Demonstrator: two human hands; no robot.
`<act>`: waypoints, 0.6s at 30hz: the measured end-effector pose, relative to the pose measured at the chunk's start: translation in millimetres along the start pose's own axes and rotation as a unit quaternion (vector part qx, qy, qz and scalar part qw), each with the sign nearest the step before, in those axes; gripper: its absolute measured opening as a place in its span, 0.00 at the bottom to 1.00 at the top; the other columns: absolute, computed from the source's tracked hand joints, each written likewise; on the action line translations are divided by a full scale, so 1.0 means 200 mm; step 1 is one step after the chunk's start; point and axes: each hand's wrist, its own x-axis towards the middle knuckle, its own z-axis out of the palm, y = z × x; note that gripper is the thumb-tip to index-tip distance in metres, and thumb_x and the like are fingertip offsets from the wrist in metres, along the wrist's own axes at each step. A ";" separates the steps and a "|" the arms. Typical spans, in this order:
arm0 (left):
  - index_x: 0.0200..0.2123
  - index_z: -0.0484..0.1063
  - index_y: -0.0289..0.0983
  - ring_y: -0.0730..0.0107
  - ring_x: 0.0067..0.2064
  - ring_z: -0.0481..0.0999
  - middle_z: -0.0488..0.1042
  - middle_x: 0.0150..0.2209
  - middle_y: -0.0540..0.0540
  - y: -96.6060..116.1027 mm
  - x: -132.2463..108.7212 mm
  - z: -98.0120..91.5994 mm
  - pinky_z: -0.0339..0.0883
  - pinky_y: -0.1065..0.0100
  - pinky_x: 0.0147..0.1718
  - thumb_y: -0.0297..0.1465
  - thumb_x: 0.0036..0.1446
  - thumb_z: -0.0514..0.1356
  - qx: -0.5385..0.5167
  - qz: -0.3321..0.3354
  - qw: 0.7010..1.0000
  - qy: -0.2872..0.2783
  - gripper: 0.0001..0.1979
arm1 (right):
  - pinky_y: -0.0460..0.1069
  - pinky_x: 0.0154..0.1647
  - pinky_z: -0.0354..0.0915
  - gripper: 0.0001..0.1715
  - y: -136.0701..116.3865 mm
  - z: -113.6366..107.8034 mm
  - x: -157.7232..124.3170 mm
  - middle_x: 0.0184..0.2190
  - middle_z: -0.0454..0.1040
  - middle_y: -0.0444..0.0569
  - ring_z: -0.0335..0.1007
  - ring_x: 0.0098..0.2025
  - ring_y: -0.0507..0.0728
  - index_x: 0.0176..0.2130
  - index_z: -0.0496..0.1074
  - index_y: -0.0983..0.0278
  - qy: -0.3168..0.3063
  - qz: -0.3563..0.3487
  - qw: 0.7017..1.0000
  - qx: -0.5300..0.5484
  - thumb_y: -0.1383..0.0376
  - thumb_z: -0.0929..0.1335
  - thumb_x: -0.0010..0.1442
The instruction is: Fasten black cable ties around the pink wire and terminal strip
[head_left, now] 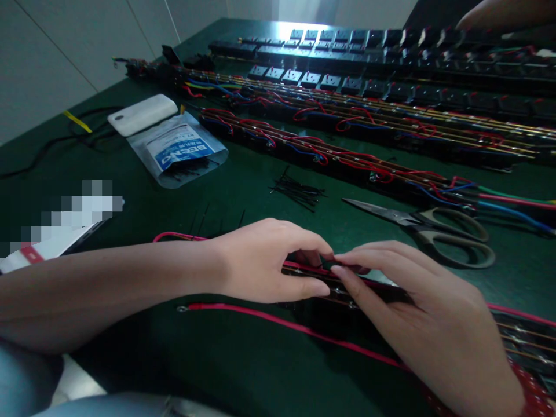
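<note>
Below me lies a long black socket strip [336, 289] with brass bars and a red wire along it. My left hand [264, 260] reaches across it, fingers curled over its far side and thumb along the near side. My right hand [425, 313] comes in from the right, thumb and forefinger pinched on a thin black cable tie [328, 264] at the red wire. Both hands' fingertips meet there; the tie is mostly hidden. A loose red wire [269, 317] with a ring terminal runs along the near side. Several black ties stick up beyond my left wrist.
Scissors [406, 217] lie beyond my right hand, beside a pile of cable ties [297, 190]. A bag of ties [180, 153] and a white phone-shaped object [142, 114] lie back left. Several wired strips [321, 147] fill the far side. Another person's arm [506, 13] shows top right.
</note>
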 end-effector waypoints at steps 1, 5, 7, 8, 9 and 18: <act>0.54 0.75 0.40 0.68 0.46 0.79 0.80 0.45 0.48 0.00 0.00 0.00 0.70 0.69 0.46 0.39 0.61 0.64 -0.010 -0.004 1.000 0.001 0.19 | 0.47 0.32 0.74 0.03 0.00 0.00 0.00 0.36 0.79 0.47 0.77 0.34 0.53 0.40 0.75 0.60 0.001 0.001 1.000 0.002 0.67 0.69 0.65; 0.63 0.65 0.42 0.68 0.49 0.79 0.79 0.46 0.49 0.00 -0.01 0.00 0.69 0.66 0.49 0.38 0.60 0.65 -0.049 -0.018 0.999 0.000 0.28 | 0.46 0.32 0.75 0.03 0.00 0.00 -0.01 0.36 0.79 0.46 0.77 0.34 0.52 0.41 0.73 0.60 0.001 -0.008 1.000 -0.010 0.66 0.68 0.66; 0.63 0.64 0.42 0.67 0.49 0.79 0.79 0.47 0.49 0.00 -0.01 0.00 0.69 0.66 0.49 0.37 0.60 0.65 -0.060 -0.020 0.998 -0.002 0.29 | 0.45 0.34 0.75 0.03 0.01 0.00 0.00 0.36 0.79 0.46 0.76 0.34 0.51 0.41 0.73 0.60 0.001 -0.013 1.000 -0.016 0.66 0.68 0.66; 0.62 0.64 0.42 0.68 0.49 0.79 0.79 0.46 0.49 0.00 -0.01 0.00 0.69 0.66 0.49 0.36 0.60 0.65 -0.064 -0.021 0.998 -0.001 0.28 | 0.45 0.34 0.74 0.03 0.01 0.00 0.00 0.36 0.78 0.45 0.76 0.34 0.50 0.41 0.73 0.60 0.002 -0.015 1.000 -0.018 0.66 0.68 0.66; 0.62 0.65 0.42 0.68 0.49 0.79 0.79 0.46 0.49 0.00 -0.01 0.00 0.69 0.66 0.49 0.36 0.60 0.65 -0.065 -0.022 0.998 0.000 0.27 | 0.44 0.34 0.74 0.03 0.01 0.00 0.00 0.36 0.78 0.45 0.76 0.34 0.50 0.41 0.73 0.60 0.003 -0.016 1.000 -0.018 0.66 0.68 0.67; 0.48 0.74 0.37 0.74 0.44 0.77 0.79 0.43 0.50 -0.01 -0.01 0.01 0.69 0.73 0.44 0.33 0.61 0.64 -0.045 0.000 0.999 0.008 0.13 | 0.43 0.35 0.72 0.02 0.00 -0.01 -0.01 0.35 0.78 0.44 0.75 0.34 0.49 0.41 0.73 0.60 0.002 -0.020 0.999 -0.026 0.66 0.68 0.66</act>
